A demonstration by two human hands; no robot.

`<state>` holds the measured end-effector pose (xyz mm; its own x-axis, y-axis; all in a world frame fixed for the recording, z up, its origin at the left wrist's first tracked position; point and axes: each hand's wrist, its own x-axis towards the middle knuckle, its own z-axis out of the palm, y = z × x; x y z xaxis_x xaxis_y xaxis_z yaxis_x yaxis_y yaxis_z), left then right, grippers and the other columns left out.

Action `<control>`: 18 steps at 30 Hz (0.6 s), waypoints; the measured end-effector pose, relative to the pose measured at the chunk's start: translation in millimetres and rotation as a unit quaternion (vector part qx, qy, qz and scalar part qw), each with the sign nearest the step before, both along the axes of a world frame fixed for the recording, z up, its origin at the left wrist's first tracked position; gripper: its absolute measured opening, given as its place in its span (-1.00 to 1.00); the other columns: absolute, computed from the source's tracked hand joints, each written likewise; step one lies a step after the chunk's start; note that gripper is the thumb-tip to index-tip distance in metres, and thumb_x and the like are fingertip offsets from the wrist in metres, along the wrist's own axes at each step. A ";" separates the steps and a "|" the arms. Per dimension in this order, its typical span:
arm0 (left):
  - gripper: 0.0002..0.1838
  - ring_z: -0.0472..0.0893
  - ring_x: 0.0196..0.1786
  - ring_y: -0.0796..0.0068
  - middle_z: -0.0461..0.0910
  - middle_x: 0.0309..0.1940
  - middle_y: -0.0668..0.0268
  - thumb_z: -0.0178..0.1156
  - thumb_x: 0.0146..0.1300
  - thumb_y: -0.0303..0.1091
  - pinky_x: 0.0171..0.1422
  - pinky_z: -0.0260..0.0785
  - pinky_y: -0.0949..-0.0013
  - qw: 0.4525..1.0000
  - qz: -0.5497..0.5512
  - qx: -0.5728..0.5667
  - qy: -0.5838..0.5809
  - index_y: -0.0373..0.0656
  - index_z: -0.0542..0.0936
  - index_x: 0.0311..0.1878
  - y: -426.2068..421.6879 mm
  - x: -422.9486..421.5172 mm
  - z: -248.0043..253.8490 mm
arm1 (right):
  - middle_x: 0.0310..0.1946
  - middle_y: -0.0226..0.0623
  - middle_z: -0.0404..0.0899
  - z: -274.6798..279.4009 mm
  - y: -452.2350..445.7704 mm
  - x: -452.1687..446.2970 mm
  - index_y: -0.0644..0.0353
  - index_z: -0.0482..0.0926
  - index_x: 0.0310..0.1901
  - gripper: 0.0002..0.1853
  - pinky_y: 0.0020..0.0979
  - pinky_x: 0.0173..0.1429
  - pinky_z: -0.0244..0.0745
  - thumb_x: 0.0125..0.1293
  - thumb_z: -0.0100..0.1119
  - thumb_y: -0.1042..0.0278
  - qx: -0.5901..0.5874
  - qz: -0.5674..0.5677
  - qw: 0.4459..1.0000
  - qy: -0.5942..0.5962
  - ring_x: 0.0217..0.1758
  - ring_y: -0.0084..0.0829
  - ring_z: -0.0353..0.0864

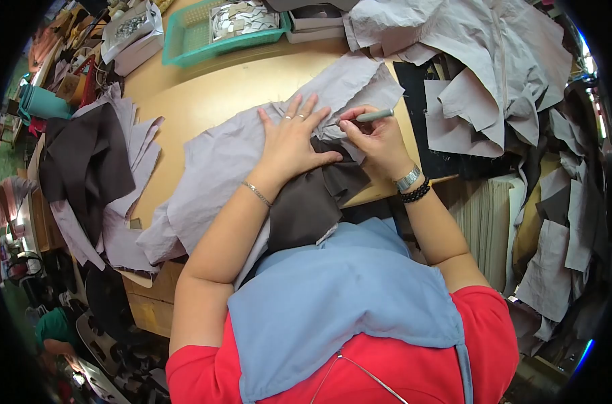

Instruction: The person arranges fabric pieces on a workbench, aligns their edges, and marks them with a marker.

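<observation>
Head: pen-like tool (376, 116) crosswise, tip leftward

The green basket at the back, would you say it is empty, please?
Not empty: the basket holds a heap of white pieces at right.

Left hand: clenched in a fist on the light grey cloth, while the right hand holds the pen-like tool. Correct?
Not quite. The head view shows the left hand open, fingers spread, not in a fist. The rest stands: it is on the light grey cloth, and the right hand holds the pen-like tool.
</observation>
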<state>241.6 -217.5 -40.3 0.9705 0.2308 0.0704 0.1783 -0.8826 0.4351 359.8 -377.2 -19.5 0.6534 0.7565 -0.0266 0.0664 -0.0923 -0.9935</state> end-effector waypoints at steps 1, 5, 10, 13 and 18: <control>0.02 0.03 0.62 0.18 0.16 0.55 0.31 0.38 -0.15 0.43 0.35 -0.38 -0.72 1.000 0.000 -0.001 0.000 0.16 0.42 0.41 -0.7 -1.2 -0.8 | -0.29 -0.39 0.68 -0.2 0.2 -1.6 0.30 0.63 -0.15 -0.88 -0.55 -0.11 0.57 0.33 0.27 0.48 0.002 0.005 0.999 -0.039 -0.20 -0.65 0.65; 0.02 0.02 0.62 0.19 0.15 0.56 0.30 0.38 -0.16 0.43 0.35 -0.39 -0.72 1.000 0.000 -0.001 -0.005 0.15 0.43 0.40 0.6 0.6 -2.1 | -0.31 -0.35 0.68 0.8 5.0 -0.8 0.34 0.62 -0.16 -0.88 -0.52 -0.07 0.59 0.32 0.26 0.50 0.011 0.027 0.990 -0.140 -0.20 -0.61 0.67; 0.03 0.01 0.62 0.19 0.15 0.56 0.30 0.38 -0.16 0.44 0.35 -0.39 -0.73 1.000 0.001 -0.004 -0.007 0.15 0.43 0.41 0.2 0.2 -4.2 | -0.30 -0.31 0.69 0.8 8.4 0.5 0.35 0.61 -0.17 -0.88 -0.50 -0.04 0.60 0.31 0.25 0.50 0.016 0.042 0.988 -0.150 -0.18 -0.57 0.68; 0.01 0.02 0.62 0.18 0.16 0.55 0.28 0.39 -0.16 0.42 0.34 -0.36 -0.74 1.000 0.000 -0.002 -0.014 0.14 0.44 0.39 0.1 0.1 -3.0 | -0.28 -0.31 0.69 1.9 8.4 1.9 0.36 0.62 -0.17 -0.89 -0.51 -0.04 0.59 0.31 0.25 0.52 0.014 0.050 0.985 -0.162 -0.17 -0.58 0.67; -0.02 0.06 0.60 0.17 0.21 0.52 0.23 0.41 -0.17 0.38 0.32 -0.31 -0.75 0.999 0.002 0.003 -0.034 0.13 0.47 0.36 -0.9 0.1 -5.1 | -0.26 -0.32 0.68 7.3 9.1 2.6 0.38 0.63 -0.17 -0.90 -0.54 -0.05 0.59 0.31 0.24 0.56 -0.001 0.059 0.981 -0.185 -0.16 -0.61 0.66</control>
